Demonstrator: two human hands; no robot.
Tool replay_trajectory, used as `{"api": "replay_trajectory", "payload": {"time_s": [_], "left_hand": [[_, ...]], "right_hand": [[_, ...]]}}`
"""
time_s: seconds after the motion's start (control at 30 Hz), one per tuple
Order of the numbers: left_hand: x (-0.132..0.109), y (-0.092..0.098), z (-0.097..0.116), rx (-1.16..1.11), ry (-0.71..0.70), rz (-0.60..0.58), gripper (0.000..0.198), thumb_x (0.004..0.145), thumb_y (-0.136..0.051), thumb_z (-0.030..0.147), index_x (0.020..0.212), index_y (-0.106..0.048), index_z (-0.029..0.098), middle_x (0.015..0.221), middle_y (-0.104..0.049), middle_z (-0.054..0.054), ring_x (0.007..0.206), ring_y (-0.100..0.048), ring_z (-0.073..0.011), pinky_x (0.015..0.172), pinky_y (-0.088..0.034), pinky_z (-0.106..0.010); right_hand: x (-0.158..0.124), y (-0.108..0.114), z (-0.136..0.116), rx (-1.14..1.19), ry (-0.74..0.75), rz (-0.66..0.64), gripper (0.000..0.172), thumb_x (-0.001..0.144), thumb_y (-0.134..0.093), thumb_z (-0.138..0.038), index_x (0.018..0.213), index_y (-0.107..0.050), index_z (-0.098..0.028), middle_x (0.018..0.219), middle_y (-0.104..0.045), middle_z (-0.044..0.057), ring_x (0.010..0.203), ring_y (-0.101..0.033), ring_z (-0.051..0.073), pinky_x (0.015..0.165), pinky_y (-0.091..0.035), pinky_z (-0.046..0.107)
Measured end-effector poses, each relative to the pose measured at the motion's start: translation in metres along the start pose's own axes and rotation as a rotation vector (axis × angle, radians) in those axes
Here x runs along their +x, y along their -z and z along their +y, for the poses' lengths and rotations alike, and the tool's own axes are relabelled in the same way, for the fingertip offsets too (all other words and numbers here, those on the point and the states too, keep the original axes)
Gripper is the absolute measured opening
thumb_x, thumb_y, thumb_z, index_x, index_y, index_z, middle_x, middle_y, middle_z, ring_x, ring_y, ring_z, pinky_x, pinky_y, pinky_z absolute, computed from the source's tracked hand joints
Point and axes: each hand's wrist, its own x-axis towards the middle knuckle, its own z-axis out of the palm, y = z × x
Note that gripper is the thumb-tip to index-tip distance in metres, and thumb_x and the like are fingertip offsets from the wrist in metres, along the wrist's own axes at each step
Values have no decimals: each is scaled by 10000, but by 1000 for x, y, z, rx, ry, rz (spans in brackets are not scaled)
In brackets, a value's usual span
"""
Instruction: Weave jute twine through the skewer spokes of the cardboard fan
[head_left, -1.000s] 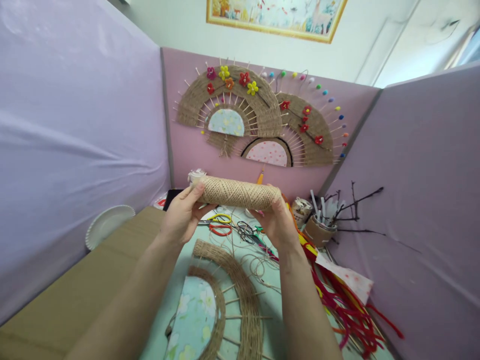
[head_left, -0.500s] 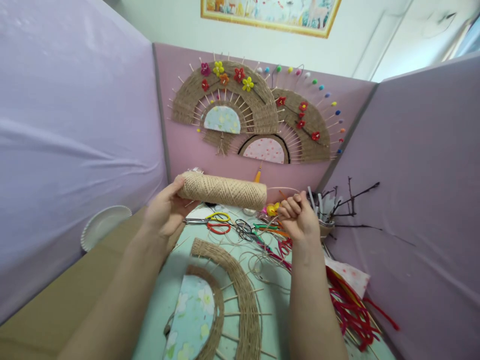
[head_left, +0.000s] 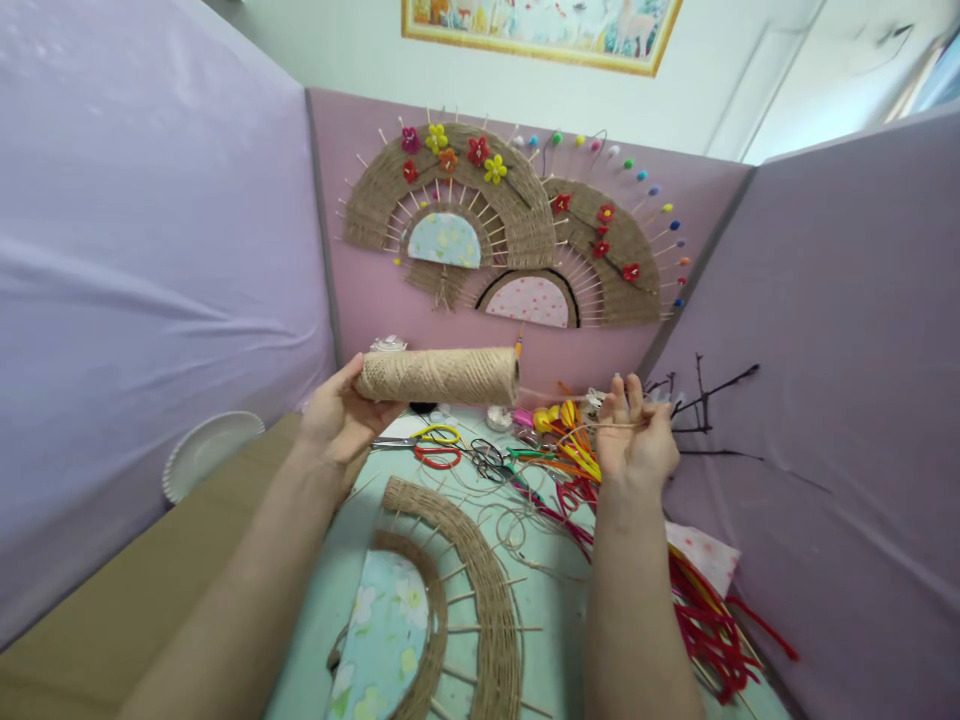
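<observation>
A large roll of tan twine (head_left: 442, 377) is held up sideways above the table, its left end gripped in my left hand (head_left: 337, 415). From its right end a thin strand runs across to my right hand (head_left: 637, 430), which is turned palm up, the strand pinched between thumb and fingers. Under the roll, on the pale green table, lies a half-round woven twine fan (head_left: 491, 590) with thin sticks between its bands. Its centre is a floral fabric half-disc (head_left: 386, 620).
Scissors with red and yellow handles (head_left: 437, 457) lie behind the fan. Red fuzzy stems (head_left: 716, 640) are at the right, near dark twigs (head_left: 705, 400). Two decorated fans (head_left: 457, 160) hang on the pink panel. A white plate (head_left: 210, 455) stands at the left.
My right hand has moved right and its fingers have partly uncurled, with the strand drawn along. The roll has turned so that its right end faces more toward me and shifted slightly left.
</observation>
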Motion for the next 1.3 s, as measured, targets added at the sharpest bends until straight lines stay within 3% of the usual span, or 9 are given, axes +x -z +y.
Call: {"api": "replay_trajectory", "payload": {"time_s": [0.1, 0.23, 0.37, 0.43, 0.5, 0.67, 0.83, 1.07, 1.3], "left_hand": [[6, 1, -5, -113, 135, 31, 249, 940, -473, 294, 1001, -653, 134, 912, -723, -115, 823, -709, -219, 720, -607, -336], [16, 8, -13, -145, 222, 105, 186, 902, -503, 275, 928, -639, 150, 810, -710, -106, 719, -705, -213, 588, -592, -292], [21, 14, -18, -182, 231, 112, 79, 852, -556, 221, 818, -611, 176, 671, -676, -39, 536, -646, -171, 459, -540, -266], [22, 14, -21, -188, 236, 120, 51, 838, -564, 192, 824, -609, 171, 669, -679, -30, 533, -647, -165, 451, -533, -255], [21, 12, -24, -182, 244, 125, 51, 839, -555, 174, 830, -605, 170, 659, -678, -22, 534, -651, -161, 456, -536, -251], [15, 5, -34, -147, 296, 97, 88, 857, -533, 170, 833, -615, 153, 616, -657, -23, 486, -624, -156, 417, -507, -239], [10, 2, -41, -117, 318, 84, 118, 846, -547, 183, 899, -642, 136, 670, -683, -47, 528, -651, -176, 447, -527, -249], [12, 3, -42, -72, 337, 70, 150, 895, -518, 218, 902, -637, 128, 655, -683, -50, 513, -651, -181, 448, -534, -261], [5, 3, -32, 48, 363, -105, 237, 959, -501, 271, 1008, -661, 103, 886, -739, -156, 778, -730, -260, 727, -613, -405]], "right_hand": [[-5, -1, 1, -167, 21, -43, 361, 787, -691, -456, 622, -484, -211, 848, -742, 2, 835, -710, 146, 702, -560, 268], [-12, 0, 8, -605, -23, -265, 395, 694, -731, -551, 607, -562, -205, 676, -689, 20, 683, -665, 180, 715, -549, 338], [-29, -10, 11, -1077, 273, -419, 398, 659, -762, -550, 800, -666, -190, 864, -693, 89, 899, -636, 280, 916, -470, 499], [-47, -21, 8, -1030, 452, -498, 437, 697, -760, -499, 994, -666, -192, 1087, -663, 127, 1099, -580, 303, 1020, -404, 523], [-71, -34, 3, -912, 444, -696, 454, 807, -692, -455, 1186, -609, -219, 1242, -608, 124, 1160, -564, 272, 1023, -428, 487], [-121, -55, 0, -858, 518, -953, 648, 756, -786, -364, 1338, -527, -251, 1337, -564, 120, 1259, -513, 290, 1080, -406, 491], [-130, -58, 3, -870, 616, -935, 478, 806, -748, -329, 1256, -599, -263, 1186, -634, 103, 1131, -597, 272, 985, -491, 461], [-132, -56, 4, -811, 586, -916, 578, 742, -803, -306, 1274, -584, -256, 1183, -673, 98, 1104, -629, 271, 985, -500, 449], [-86, -47, 10, -363, 151, -441, 530, 717, -807, -391, 1162, -573, -224, 1248, -654, 112, 1180, -612, 232, 1027, -479, 426]]}}
